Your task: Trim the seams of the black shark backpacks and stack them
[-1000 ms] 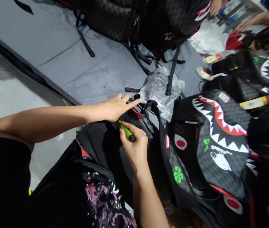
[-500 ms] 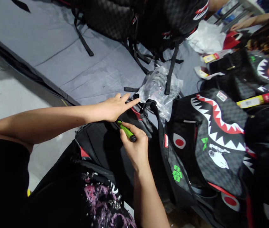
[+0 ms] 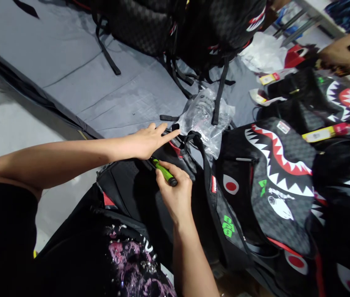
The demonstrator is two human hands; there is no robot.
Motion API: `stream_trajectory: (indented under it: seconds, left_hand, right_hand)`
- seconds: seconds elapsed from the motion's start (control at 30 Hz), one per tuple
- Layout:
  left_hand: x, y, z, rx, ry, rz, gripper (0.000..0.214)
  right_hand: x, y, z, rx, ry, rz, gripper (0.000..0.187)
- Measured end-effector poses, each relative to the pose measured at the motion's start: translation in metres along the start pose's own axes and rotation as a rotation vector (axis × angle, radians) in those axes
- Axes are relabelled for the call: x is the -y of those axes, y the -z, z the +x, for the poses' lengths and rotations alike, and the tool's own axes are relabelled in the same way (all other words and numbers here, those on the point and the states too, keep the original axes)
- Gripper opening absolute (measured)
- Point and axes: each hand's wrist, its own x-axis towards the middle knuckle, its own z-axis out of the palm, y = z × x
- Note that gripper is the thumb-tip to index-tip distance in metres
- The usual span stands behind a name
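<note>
A black backpack (image 3: 131, 189) lies back-up in front of me on the grey table (image 3: 78, 74). My left hand (image 3: 148, 140) rests flat on its top edge, fingers stretched out, forefinger pointing at a black strap end. Just below it my right hand (image 3: 176, 192) is closed round a green and black tool (image 3: 164, 172), whose tip meets the backpack under my left hand.
A shark-mouth backpack (image 3: 273, 181) lies at the right, with more of the same behind it. Other black backpacks (image 3: 175, 24) are piled at the back. A crumpled clear plastic bag (image 3: 205, 117) lies beyond my left hand. Another person's arm (image 3: 344, 53) shows top right.
Both hands hold almost the same place. The other person's hands at the top right have shifted, and the view has drifted slightly.
</note>
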Motion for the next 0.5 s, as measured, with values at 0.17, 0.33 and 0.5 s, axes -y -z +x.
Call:
stream_trajectory:
  seconds: [0.17, 0.33, 0.5]
  left_hand:
    - [-0.0010, 0.0011, -0.0005, 0.011, 0.004, -0.005, 0.105]
    - [-0.0010, 0.0016, -0.0005, 0.020, 0.012, 0.001, 0.104]
    - [-0.0014, 0.0023, -0.0003, 0.026, 0.010, 0.010, 0.106]
  right_hand:
    - [0.0010, -0.0001, 0.0003, -0.005, -0.010, 0.009, 0.019]
    - [0.0022, -0.0025, 0.0036, 0.031, -0.014, 0.030, 0.020]
    - [0.0038, 0.0011, 0.0030, 0.023, -0.015, -0.021, 0.019]
